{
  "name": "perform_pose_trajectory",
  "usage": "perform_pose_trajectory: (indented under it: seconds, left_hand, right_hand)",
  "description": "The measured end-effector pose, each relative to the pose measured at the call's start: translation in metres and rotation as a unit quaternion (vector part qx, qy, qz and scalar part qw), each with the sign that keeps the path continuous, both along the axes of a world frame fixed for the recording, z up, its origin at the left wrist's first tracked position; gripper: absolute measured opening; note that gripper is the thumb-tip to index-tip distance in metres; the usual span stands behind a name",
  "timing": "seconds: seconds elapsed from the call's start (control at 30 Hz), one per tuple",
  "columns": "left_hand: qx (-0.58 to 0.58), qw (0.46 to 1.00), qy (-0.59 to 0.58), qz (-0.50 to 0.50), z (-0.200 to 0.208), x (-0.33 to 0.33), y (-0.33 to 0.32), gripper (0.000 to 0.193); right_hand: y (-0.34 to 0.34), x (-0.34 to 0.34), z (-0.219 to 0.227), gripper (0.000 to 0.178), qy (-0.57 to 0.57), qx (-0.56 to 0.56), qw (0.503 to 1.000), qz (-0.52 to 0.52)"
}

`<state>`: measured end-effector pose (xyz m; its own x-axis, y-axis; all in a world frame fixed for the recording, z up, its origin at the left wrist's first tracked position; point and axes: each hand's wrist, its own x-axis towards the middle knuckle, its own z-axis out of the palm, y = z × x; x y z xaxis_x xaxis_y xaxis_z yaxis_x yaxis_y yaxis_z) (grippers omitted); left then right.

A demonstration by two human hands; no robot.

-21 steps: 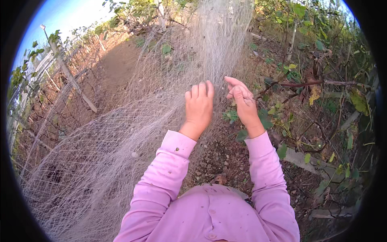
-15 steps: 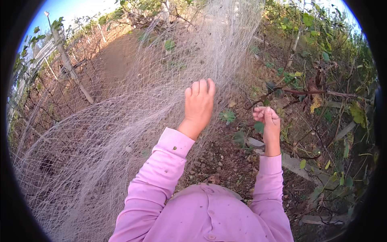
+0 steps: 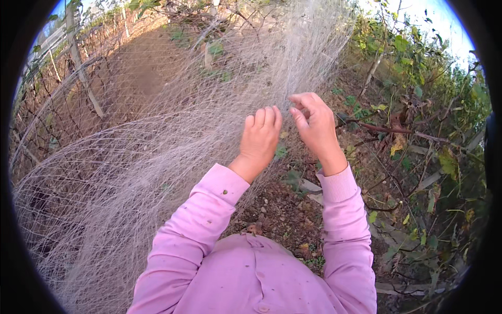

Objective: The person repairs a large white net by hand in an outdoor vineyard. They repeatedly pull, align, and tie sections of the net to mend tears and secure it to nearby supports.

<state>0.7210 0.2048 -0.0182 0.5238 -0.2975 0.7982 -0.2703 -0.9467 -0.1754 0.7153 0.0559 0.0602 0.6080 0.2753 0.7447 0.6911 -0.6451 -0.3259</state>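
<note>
A pale, fine-meshed net (image 3: 172, 157) runs in a bunched band from the top of the view down to the lower left. My left hand (image 3: 260, 135) is closed over the gathered net near the middle, back of the hand up, fingertips curled into the mesh. Just to its right, my right hand (image 3: 316, 123) is at the net's right edge. Its thumb and forefinger are apart, with nothing plainly held between them. The other fingers of that hand are partly hidden.
Vines with green and yellowing leaves (image 3: 447, 162) and a bare brown branch (image 3: 397, 130) stand on the right. A slanting post (image 3: 83, 73) is at the far left. Stony brown soil (image 3: 277, 209) shows below my hands, and bare earth (image 3: 141, 73) behind the net.
My right hand has moved up and left from beside the branch to the net next to my left hand, its fingers opening from a curl. My left hand stays on the net.
</note>
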Motion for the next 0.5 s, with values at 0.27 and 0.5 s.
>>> perform_pose_trajectory:
  seconds: [0.27, 0.5]
  left_hand:
    - [0.017, 0.998, 0.042, 0.037, -0.005, -0.008, 0.005, 0.048]
    - [-0.003, 0.999, 0.028, 0.023, -0.014, -0.011, 0.003, 0.048]
  right_hand:
    - [0.054, 0.064, 0.020, 0.011, 0.024, -0.103, 0.978, -0.182]
    - [0.047, 0.077, 0.012, 0.004, 0.073, -0.066, 0.983, -0.155]
